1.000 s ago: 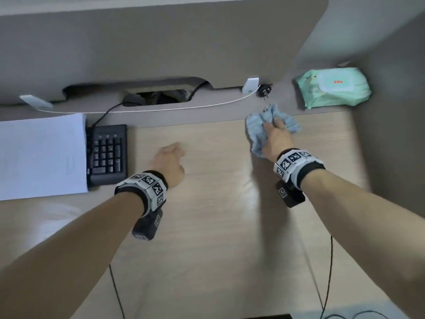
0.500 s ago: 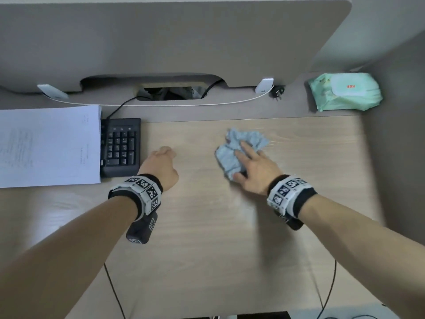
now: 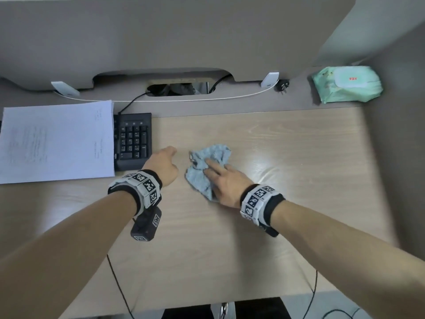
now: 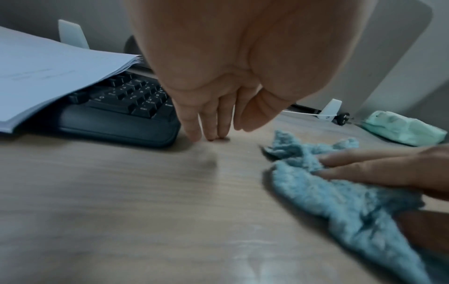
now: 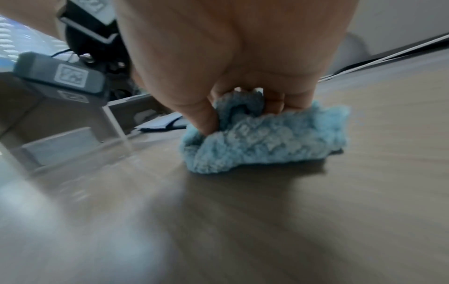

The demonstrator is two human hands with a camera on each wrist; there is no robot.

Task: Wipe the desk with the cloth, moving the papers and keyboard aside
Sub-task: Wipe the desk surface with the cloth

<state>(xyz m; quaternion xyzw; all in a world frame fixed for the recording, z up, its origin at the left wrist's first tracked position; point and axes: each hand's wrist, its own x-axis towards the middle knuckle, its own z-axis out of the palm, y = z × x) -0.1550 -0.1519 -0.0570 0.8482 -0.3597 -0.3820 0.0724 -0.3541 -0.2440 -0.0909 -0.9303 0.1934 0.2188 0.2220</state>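
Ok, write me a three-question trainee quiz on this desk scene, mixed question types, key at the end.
1. True or false: the papers lie over part of the keyboard.
2. Multiple choice: what does the right hand press on the desk? A) the blue cloth B) the green wipes pack C) the keyboard
3. Fill in: the left hand holds ____, its fingertips touching the desk.

Key: 1 true; 2 A; 3 nothing
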